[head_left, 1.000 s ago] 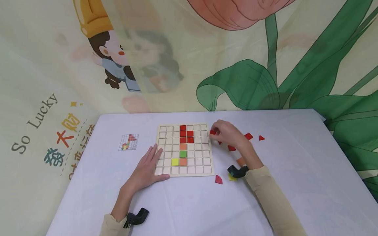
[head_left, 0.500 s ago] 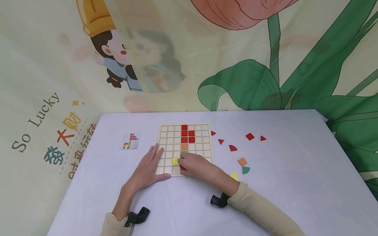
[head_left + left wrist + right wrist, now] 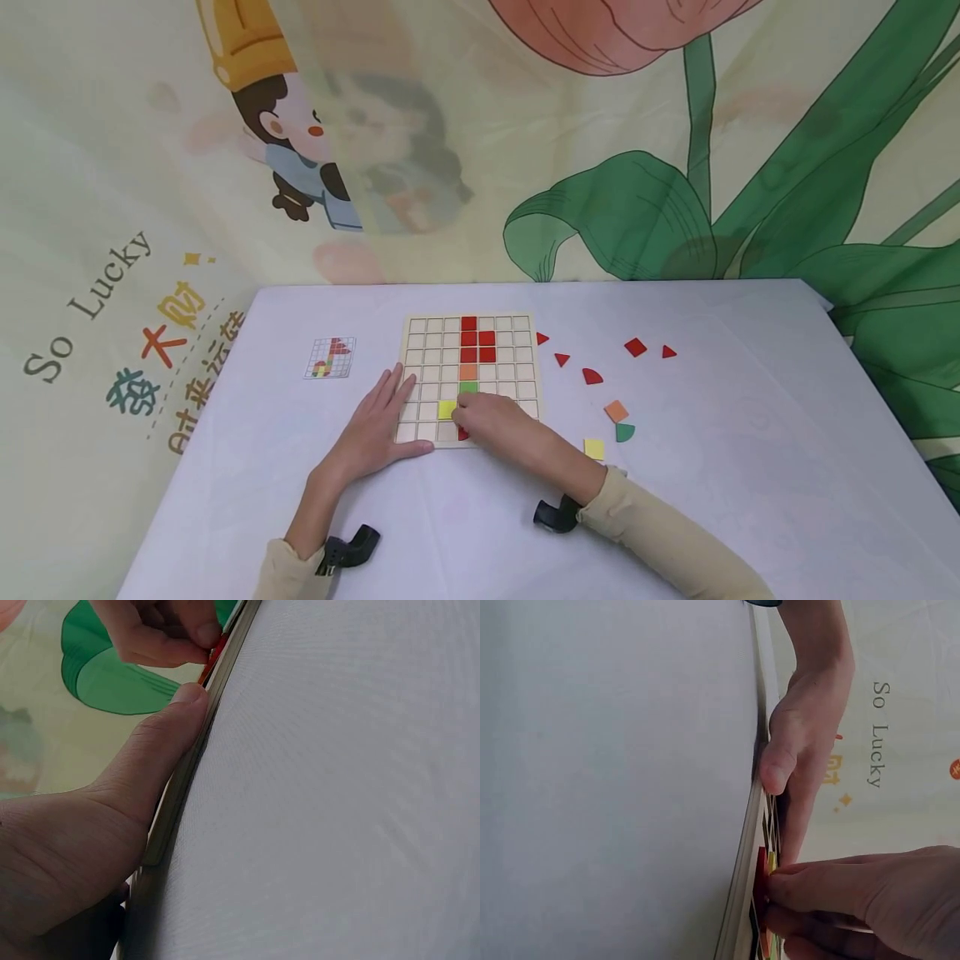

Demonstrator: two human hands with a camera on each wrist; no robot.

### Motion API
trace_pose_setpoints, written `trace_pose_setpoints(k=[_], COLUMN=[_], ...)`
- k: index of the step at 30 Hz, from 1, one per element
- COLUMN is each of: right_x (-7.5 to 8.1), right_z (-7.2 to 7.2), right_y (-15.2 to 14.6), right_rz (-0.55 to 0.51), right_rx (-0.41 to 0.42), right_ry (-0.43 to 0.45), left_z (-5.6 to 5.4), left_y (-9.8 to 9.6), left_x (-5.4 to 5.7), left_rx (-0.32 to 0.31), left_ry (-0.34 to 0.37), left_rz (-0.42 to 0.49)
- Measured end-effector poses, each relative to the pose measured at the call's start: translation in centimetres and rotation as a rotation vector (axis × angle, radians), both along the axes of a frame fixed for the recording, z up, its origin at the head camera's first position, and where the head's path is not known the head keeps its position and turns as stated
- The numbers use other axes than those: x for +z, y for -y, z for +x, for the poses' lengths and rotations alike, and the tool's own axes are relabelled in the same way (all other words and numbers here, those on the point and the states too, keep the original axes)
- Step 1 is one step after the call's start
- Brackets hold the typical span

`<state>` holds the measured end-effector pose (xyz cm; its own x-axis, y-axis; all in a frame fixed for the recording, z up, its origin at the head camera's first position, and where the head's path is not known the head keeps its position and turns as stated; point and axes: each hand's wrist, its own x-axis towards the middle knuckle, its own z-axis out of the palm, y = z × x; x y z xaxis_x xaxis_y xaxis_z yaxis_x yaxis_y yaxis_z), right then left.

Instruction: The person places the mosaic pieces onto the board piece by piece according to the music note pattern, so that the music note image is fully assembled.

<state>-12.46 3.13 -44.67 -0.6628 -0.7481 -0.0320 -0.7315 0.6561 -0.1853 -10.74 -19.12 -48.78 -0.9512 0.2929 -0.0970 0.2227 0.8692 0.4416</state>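
A wooden grid board (image 3: 425,357) lies on the white table, with red, orange, green and yellow square tiles in several cells. My left hand (image 3: 369,425) rests along its left side, fingers spread and thumb on the front edge. My right hand (image 3: 501,425) is over the front rows, thumb and fingertips pinching a red quarter-circle tile (image 3: 463,434) at the bottom row. That red tile (image 3: 761,874) shows at the fingertips in the right wrist view, just beside the yellow tile (image 3: 446,409). The right hand hides the cells behind it.
Right of the board lie loose pieces: red triangles (image 3: 562,360), a red quarter-circle (image 3: 592,377), a red square (image 3: 635,347), an orange square (image 3: 616,411), a green quarter-circle (image 3: 625,432) and a yellow square (image 3: 594,449). A printed pattern card (image 3: 330,358) lies left.
My right hand has moved from the red pieces beside the board to its bottom row. The red quarter-circle near the front right corner has left its spot. My left hand stays put.
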Motion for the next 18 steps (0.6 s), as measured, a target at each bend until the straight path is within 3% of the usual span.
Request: trace_pose_setpoints(k=[6,10,14,18], right_x=[0.0,1.0,3.2,4.9], right_z=[0.0,-1.3,-3.7,-5.9], right_y=[0.2,-1.0,-3.9,-7.7], right_rz=[-0.011,-0.103,-0.217,-0.269], right_rx=[0.039,0.031,-0.128,-0.306], right_ry=[0.040,0.084,0.092,0.035], left_z=[-0.1,-0.1,-0.1,-0.1], left_y=[0.0,0.0,0.0,0.0], left_x=[0.1,0.0,-0.1,0.0], left_rx=[0.000,-0.002,-0.007,-0.003], left_ry=[0.007,0.008,0.007,0.018], left_rz=[-0.003,0.000,0.005,0.016])
